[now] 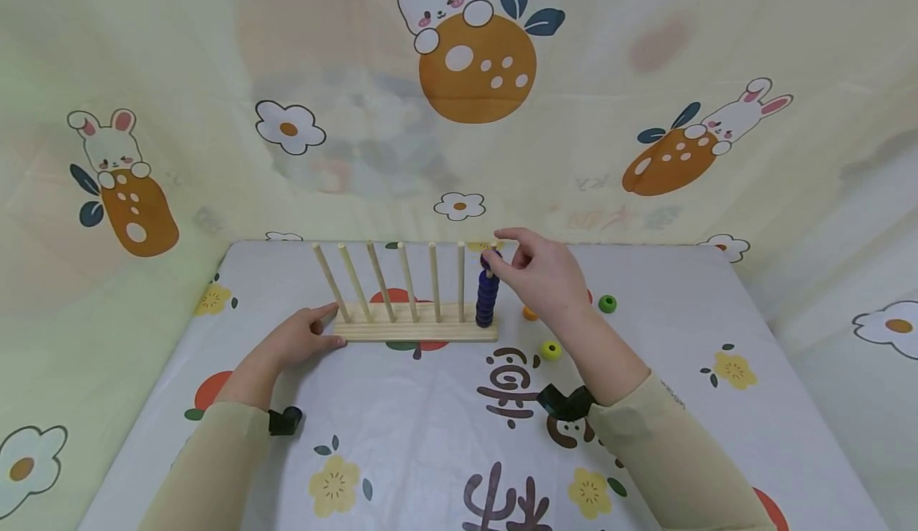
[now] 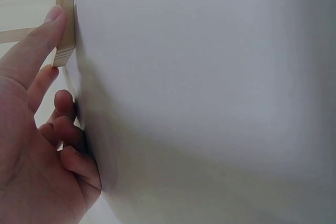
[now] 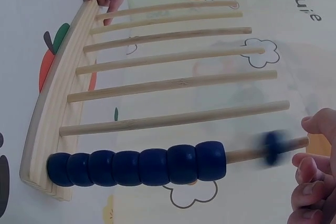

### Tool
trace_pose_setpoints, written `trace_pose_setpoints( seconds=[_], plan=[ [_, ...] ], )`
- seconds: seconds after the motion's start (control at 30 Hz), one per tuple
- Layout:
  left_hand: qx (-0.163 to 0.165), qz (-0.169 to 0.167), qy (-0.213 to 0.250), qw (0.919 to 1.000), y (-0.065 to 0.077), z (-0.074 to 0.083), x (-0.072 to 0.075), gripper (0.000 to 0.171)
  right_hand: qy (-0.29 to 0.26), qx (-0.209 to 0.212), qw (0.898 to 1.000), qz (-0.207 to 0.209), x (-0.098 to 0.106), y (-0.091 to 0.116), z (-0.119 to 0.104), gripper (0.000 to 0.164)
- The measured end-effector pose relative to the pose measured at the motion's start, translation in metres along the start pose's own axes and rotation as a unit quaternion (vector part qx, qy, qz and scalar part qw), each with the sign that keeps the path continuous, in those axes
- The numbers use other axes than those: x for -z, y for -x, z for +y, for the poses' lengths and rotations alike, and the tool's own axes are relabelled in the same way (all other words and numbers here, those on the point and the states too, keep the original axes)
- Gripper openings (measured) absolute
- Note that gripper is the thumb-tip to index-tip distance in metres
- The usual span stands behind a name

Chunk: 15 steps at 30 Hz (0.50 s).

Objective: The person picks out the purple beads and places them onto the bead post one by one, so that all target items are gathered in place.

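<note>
A wooden peg rack (image 1: 409, 332) with a row of upright pegs stands on the table. My left hand (image 1: 304, 338) holds the left end of its base, thumb at the front and a finger behind. Several dark blue beads (image 3: 140, 167) are stacked from the base up on the rightmost peg (image 3: 244, 156). Higher on that peg is one more blue bead (image 3: 272, 148), blurred and apart from the stack. My right hand (image 1: 548, 276) is at the peg's top, thumb and forefinger spread. In the right wrist view its fingertips are just beyond the blurred bead.
Right of the rack lie an orange bead (image 1: 530, 313), partly hidden by the right hand, a yellow-green bead (image 1: 551, 351) and a green bead (image 1: 607, 304). A printed cloth (image 1: 430, 435) covers the table, with a patterned curtain (image 1: 344, 53) behind.
</note>
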<state>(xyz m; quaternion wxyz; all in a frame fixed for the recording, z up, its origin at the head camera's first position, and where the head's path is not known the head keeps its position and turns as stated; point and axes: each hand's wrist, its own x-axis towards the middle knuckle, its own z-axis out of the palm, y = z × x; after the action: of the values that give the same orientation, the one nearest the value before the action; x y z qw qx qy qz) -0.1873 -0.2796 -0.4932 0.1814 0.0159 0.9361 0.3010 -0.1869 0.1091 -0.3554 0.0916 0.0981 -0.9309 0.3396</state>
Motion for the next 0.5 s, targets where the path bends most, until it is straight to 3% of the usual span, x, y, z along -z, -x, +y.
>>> trace_pose_setpoints(
  seconds=[0.5],
  plan=[
    [0.002,0.004,-0.005,1.0,0.003,0.002,-0.002,0.081,-0.006,-0.004,1.0,-0.012,0.001,0.009,0.014,0.041]
  ],
)
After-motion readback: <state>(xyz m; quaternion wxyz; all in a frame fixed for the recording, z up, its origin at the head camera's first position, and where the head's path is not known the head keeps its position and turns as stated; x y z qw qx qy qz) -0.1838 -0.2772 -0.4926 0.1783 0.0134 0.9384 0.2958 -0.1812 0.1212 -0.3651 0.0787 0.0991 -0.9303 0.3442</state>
